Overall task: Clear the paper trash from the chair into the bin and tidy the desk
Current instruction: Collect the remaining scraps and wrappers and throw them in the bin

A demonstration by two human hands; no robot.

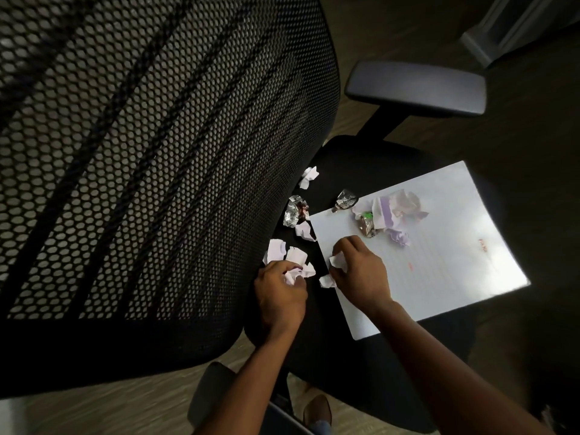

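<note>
Black mesh chair back (pixel 141 171) fills the left half of the view, tilted across it. The black seat (pixel 361 171) lies to its right, seen from above.

Left hand (pixel 279 293) reaches in from the bottom, forearm angled up toward the seat's rear edge, knuckles up. Its fingers are curled around a crumpled white paper scrap (pixel 293 275). More torn white scraps (pixel 287 254) lie on the seat just beyond its fingertips, close to the base of the chair back. Farther up sit a crumpled foil wrapper (pixel 295 211), a small white scrap (pixel 303 230) touching its lower side, and another white scrap (pixel 309 176) near the seat's back edge.

Right hand (pixel 359 274) comes in on a longer forearm from the lower right, palm down over the near-left corner of a large white lined sheet (pixel 439 246) lying flat on the seat. Fingers are bent, pinching a small white paper piece (pixel 338 261); one more piece (pixel 326 281) lies at the sheet's edge just below the hand.

On the sheet, well beyond the right hand, rests a pile of crumpled paper and wrappers (pixel 389 215), white, pale purple and foil. A second foil wrapper (pixel 345 200) sits at the sheet's top-left edge.

Grey armrest (pixel 414 89) stands upper right.
</note>
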